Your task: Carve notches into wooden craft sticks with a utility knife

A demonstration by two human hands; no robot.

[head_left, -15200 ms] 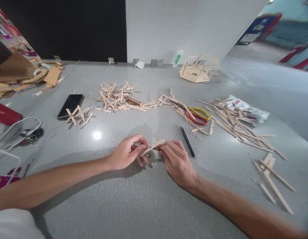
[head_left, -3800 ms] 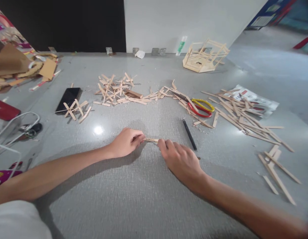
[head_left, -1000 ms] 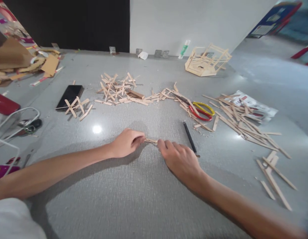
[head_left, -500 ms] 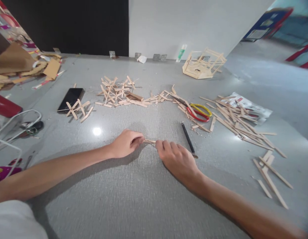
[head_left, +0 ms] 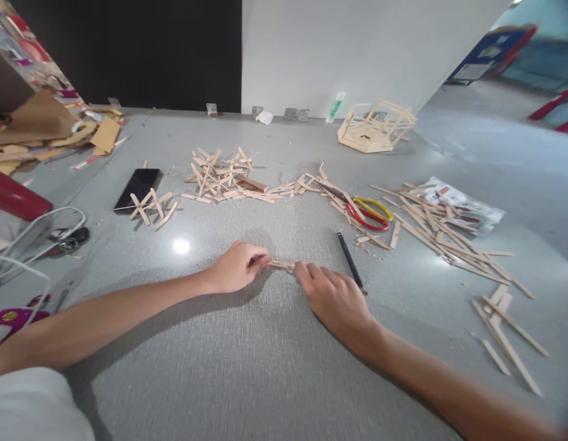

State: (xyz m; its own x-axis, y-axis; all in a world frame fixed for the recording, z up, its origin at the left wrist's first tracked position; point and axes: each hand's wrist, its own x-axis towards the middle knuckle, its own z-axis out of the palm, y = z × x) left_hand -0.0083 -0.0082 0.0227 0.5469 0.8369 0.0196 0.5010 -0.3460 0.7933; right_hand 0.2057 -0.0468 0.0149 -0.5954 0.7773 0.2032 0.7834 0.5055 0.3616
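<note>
Between my hands, just over the grey table, is a short piece made of wooden craft sticks. My left hand pinches its left end with thumb and fingertips. Closed over its right end is my right hand, back of the hand up, so most of that end is hidden. Only the narrow middle of the piece shows. A black pen-like tool lies just beyond my right hand. Scissors with red and yellow handles rest farther off among stick pieces.
Cut stick pieces and small crosses lie at the back. Long sticks spread by a plastic packet on the right. A stick frame stands at the wall. Left are a phone, white cable and cardboard.
Earlier a stick stood out at a slant between my hands; now the sticks lie in one line, gripped at both ends. Over the last second my hands hold almost still; the view shifts slightly.
</note>
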